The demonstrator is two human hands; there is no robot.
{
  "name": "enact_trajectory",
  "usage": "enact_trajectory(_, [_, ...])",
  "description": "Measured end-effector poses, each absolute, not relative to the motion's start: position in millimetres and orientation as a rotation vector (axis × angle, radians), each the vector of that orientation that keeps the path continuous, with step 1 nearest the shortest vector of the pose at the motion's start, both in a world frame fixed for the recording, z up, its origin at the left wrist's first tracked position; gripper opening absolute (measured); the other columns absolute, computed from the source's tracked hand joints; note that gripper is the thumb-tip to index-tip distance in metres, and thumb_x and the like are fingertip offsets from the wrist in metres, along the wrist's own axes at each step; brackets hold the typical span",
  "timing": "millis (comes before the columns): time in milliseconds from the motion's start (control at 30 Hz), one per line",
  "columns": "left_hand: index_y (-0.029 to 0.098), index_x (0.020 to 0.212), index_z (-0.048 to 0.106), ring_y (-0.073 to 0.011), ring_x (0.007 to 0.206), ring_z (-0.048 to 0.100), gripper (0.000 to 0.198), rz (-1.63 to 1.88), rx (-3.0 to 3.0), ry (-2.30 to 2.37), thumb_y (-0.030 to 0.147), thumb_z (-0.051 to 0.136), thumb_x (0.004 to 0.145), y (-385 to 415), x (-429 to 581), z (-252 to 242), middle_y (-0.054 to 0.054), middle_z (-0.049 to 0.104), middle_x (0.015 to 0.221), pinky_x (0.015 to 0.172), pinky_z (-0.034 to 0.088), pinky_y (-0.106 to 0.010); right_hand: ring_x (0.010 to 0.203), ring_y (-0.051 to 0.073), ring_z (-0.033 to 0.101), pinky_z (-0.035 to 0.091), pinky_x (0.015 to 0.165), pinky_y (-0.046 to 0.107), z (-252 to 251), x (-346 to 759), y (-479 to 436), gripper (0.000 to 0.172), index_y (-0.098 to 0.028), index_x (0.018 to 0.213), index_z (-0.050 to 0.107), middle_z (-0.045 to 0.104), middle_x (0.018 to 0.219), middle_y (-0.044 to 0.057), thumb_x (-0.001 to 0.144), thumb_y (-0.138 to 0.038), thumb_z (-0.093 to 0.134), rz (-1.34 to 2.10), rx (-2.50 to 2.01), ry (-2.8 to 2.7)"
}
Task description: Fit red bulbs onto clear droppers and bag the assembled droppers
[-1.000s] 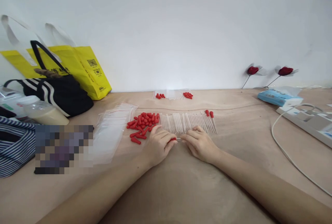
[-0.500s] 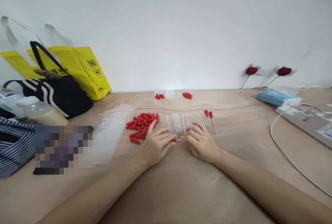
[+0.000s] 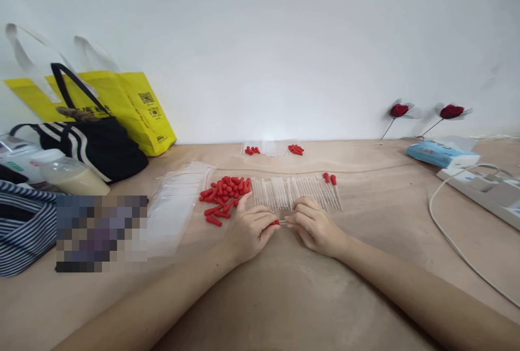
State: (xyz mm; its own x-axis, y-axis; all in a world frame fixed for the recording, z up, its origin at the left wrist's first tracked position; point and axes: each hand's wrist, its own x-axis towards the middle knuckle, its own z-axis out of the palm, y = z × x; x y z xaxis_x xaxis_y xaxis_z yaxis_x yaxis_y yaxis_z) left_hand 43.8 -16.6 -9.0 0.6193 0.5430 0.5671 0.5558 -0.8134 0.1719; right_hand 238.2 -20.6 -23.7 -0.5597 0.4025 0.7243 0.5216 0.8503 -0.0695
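Between fingers and thumb, my left hand (image 3: 252, 229) pinches a red rubber dropper bulb (image 3: 275, 222). My right hand (image 3: 314, 227) closes on a thin clear glass dropper tube (image 3: 283, 222), whose end meets the bulb's mouth. How deep the tube sits in the bulb is hidden by the fingers. Just beyond my hands lies a row of clear dropper tubes (image 3: 280, 193). At the row's right end, two droppers (image 3: 333, 181) carry red bulbs. A pile of loose red bulbs (image 3: 225, 191) lies beside my left hand.
Clear zip bags (image 3: 174, 210) lie left of the pile. Near the wall sits a filled bag (image 3: 272, 148) with red bulbs and tubes. Farther left stand a yellow bag (image 3: 134, 118), a black bag (image 3: 109, 148) and a bottle (image 3: 77, 175). A tissue pack (image 3: 441, 153), power strip (image 3: 487, 188) and cable (image 3: 442, 232) are right.
Both hands stay together at the bulb and tube. The fingers of my right hand have curled in more, and less of the tube shows between the hands. The view has shifted slightly.
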Motion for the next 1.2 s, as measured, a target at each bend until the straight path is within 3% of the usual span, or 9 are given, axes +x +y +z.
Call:
enact_trajectory(200, [0.021,0.079,0.061,-0.0139,0.08,0.061,0.013,-0.907,-2.833,-1.021,0.022,0.049,0.082,-14.2,41.8,-7.5,0.003,0.07,0.077,0.103,0.014,-0.047,0.077,0.017,0.047,0.038,0.066,0.03,-22.1,240.0,-20.7,0.016,-0.015,0.079,0.056,0.055,0.069,0.005,0.085,-0.016,0.041,-0.176,-0.739,-2.265])
enact_trajectory(367, [0.023,0.083,0.062,-0.0145,0.082,0.06,0.014,-0.897,-2.795,-1.025,0.022,0.048,0.082,-13.2,40.8,-6.1,0.004,0.07,0.077,0.103,0.014,-0.047,0.069,0.016,0.047,0.032,0.063,0.031,-17.3,238.3,-25.3,0.017,-0.017,0.082,0.06,0.057,0.065,0.003,0.083,-0.017,0.043,-0.376,-0.836,-2.316])
enact_trajectory(467, [0.023,0.095,0.06,-0.0178,0.092,0.058,0.018,-0.935,-2.699,-1.07,0.028,0.051,0.08,-12.6,37.4,-6.9,0.0,0.069,0.088,0.103,0.014,-0.048,0.065,0.016,0.048,0.031,0.061,0.03,-16.8,244.1,-20.4,0.019,-0.016,0.08,0.06,0.059,0.065,0.004,0.083,-0.016,0.042,-0.391,-0.919,-2.294])
enact_trajectory(567, [0.02,0.107,0.055,-0.0213,0.099,0.054,0.032,-0.949,-2.612,-1.17,0.031,0.053,0.078,-10.8,32.6,-8.3,-0.005,0.065,0.099,0.101,0.019,-0.048,0.068,0.016,0.053,0.037,0.063,0.028,-16.6,262.4,-5.4,0.018,-0.016,0.081,0.059,0.062,0.072,0.006,0.083,-0.02,0.042,-0.184,-1.163,-2.066])
enact_trajectory(667, [0.019,0.105,0.056,-0.0213,0.098,0.054,0.029,-0.926,-2.608,-1.207,0.028,0.052,0.078,-9.3,30.6,-9.0,-0.006,0.064,0.098,0.1,0.021,-0.047,0.062,0.016,0.056,0.038,0.057,0.025,-14.0,288.3,11.8,0.019,-0.015,0.087,0.058,0.063,0.072,0.006,0.081,-0.026,0.043,0.041,-1.575,-1.753])
enact_trajectory(800, [0.021,0.101,0.057,-0.0209,0.096,0.054,0.025,-0.906,-2.638,-1.179,0.027,0.051,0.078,-9.4,31.9,-8.6,-0.004,0.065,0.095,0.1,0.019,-0.048,0.061,0.018,0.056,0.034,0.053,0.024,-9.8,313.6,23.7,0.022,-0.014,0.089,0.058,0.062,0.064,0.005,0.078,-0.029,0.046,0.037,-2.023,-1.599])
enact_trajectory(900, [0.022,0.097,0.058,-0.0216,0.095,0.054,0.022,-0.887,-2.6,-1.234,0.027,0.052,0.078,-9.6,32.0,-8.3,-0.003,0.065,0.095,0.096,0.024,-0.047,0.06,0.018,0.056,0.034,0.053,0.023,-11.1,318.9,25.9,0.017,-0.014,0.084,0.059,0.062,0.063,0.006,0.075,-0.024,0.049,0.045,-2.066,-1.612])
enact_trajectory(1000, [0.022,0.095,0.06,-0.0226,0.091,0.053,0.02,-0.844,-2.538,-1.337,0.028,0.052,0.077,-9.0,30.9,-9.1,-0.004,0.064,0.096,0.08,0.034,-0.041,0.061,0.018,0.057,0.034,0.053,0.023,-15.9,317.9,27.3,0.015,-0.014,0.081,0.059,0.063,0.064,0.006,0.073,-0.022,0.049,0.058,-2.078,-1.645])
enact_trajectory(1200, [0.023,0.091,0.06,-0.0223,0.086,0.051,0.018,-0.79,-2.465,-1.42,0.028,0.053,0.076,-7.2,31.0,-11.8,-0.004,0.062,0.094,0.07,0.036,-0.037,0.064,0.018,0.057,0.035,0.054,0.024,-20.1,317.2,28.2,0.016,-0.014,0.082,0.06,0.064,0.069,0.007,0.074,-0.023,0.049,0.054,-2.086,-1.709])
